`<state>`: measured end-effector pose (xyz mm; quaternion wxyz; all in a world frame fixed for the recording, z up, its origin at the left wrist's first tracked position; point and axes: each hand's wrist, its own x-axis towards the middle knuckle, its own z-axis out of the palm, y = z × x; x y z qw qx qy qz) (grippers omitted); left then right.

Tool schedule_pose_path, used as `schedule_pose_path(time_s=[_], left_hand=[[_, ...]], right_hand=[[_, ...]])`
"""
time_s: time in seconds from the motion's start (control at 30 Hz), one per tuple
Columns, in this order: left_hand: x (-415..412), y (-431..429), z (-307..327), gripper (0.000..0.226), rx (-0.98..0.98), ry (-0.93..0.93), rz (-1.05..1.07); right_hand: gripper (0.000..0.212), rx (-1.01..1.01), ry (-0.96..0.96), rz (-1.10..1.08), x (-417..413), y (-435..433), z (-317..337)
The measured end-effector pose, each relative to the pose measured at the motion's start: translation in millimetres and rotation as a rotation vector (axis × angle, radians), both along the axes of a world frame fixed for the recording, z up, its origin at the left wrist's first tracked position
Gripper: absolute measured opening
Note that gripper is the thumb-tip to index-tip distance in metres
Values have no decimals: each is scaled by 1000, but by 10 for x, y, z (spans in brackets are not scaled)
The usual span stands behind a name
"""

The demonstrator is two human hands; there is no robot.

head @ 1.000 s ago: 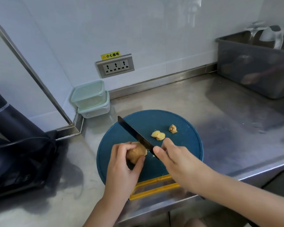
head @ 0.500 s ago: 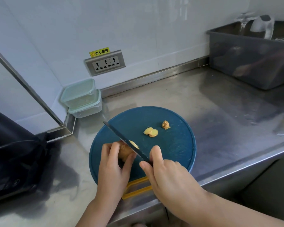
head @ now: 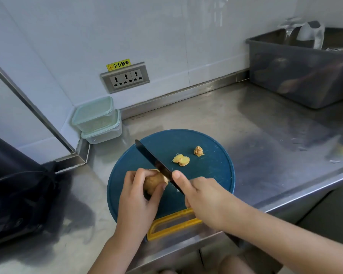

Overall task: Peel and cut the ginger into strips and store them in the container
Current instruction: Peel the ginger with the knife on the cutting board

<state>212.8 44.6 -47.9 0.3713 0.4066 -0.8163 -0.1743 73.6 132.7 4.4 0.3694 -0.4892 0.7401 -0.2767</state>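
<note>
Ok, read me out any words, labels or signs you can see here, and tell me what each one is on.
"小心触电", beside a small warning triangle: on the yellow sticker stuck to the white wall just above the socket panel.
Nothing else can be read: the stacked containers, the cutting board and the knife show no lettering.

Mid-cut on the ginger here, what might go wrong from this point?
1. The knife rests against the ginger right beside the thumb of the left hand; a slip could cut it.
2. The ginger is a rounded lump, so it may roll under the blade.
3. The yellow handle of the cutting board reaches the front edge of the counter; hard pressing might shift the board.
</note>
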Motion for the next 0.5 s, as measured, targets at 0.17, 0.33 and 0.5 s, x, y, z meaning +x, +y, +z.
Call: schedule_pose_path(time_s=[0.17, 0.33, 0.5], left_hand=[[9, -6, -32, 27, 16, 2, 22], [-1, 3, -15, 30, 81, 17, 37], [-3, -30, 12, 27, 102, 16, 20]], right_hand=[[66, 172, -119, -38, -48, -77, 98], [70, 231, -94, -43, 31, -145, 121], [68, 335, -149, -84, 31, -167, 184]])
